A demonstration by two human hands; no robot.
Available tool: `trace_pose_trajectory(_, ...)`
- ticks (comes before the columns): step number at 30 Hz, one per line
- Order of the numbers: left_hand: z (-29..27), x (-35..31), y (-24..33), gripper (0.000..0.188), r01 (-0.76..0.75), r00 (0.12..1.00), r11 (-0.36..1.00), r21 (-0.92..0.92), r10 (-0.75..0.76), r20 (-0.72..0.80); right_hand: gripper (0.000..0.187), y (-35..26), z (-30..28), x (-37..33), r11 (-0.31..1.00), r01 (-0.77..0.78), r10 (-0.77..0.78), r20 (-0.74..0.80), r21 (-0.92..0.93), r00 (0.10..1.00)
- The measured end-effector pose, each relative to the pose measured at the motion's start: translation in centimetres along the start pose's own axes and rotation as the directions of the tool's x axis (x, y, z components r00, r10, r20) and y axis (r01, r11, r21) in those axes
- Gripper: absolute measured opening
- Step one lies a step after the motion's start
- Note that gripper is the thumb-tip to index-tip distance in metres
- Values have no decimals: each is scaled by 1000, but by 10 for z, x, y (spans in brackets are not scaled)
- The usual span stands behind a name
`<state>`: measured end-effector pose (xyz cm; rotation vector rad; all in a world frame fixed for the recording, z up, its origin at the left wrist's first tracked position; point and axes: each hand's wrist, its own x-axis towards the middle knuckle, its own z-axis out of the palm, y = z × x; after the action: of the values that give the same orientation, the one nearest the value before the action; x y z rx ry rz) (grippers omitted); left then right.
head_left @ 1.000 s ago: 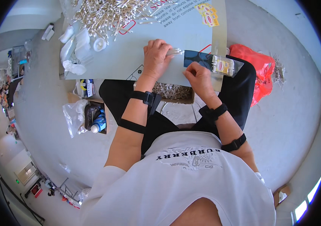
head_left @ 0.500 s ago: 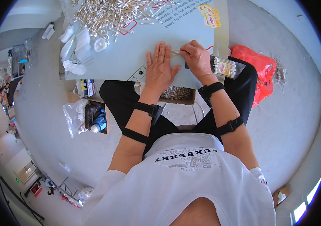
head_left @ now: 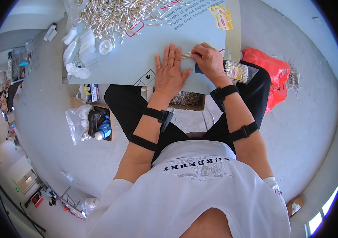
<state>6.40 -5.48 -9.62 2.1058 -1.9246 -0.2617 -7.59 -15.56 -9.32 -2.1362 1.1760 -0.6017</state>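
My left hand (head_left: 170, 70) lies flat on the grey-blue board (head_left: 129, 65), its fingers stretched away from me. To its right, my right hand (head_left: 210, 60) is closed, thumb and fingers pinching the ends of a few cotton swabs (head_left: 185, 56). The swabs lie side by side between the two hands, and their far ends are hidden by the left fingers. Just right of my right wrist sits a clear pack of cotton swabs (head_left: 235, 71) with a yellow label, at the board's near edge. A large heap of loose cotton swabs (head_left: 111, 16) covers the far left of the board.
Clear plastic bags (head_left: 86, 47) and a white round container (head_left: 105, 47) are on the board's left. Yellow labels (head_left: 221, 18) lie far right. A red plastic bag (head_left: 270, 75) is on the floor at right. Below the board are a box of swabs (head_left: 189, 99) and a carton (head_left: 106, 121).
My right hand has shifted very slightly to the right, still pinching the swabs. My left hand remains flat in nearly the same place.
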Motion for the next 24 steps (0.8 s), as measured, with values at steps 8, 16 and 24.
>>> trace_pose_trajectory(8,-1,3,0,80,-13,1000,1000,2,13,16,9,-5,6,3,992,-98,94,-47,-83,994)
trace_pose_trajectory(16,-3,-3,4,76,-127,989,992,-17,128,75,13,-3,2,-6,984,-93,102,51,-149,994)
trace_pose_trajectory(24,-12,23,-25,68,-167,984,986,-5,166,-68,16,-9,-13,-12,968,-230,227,41,103,973)
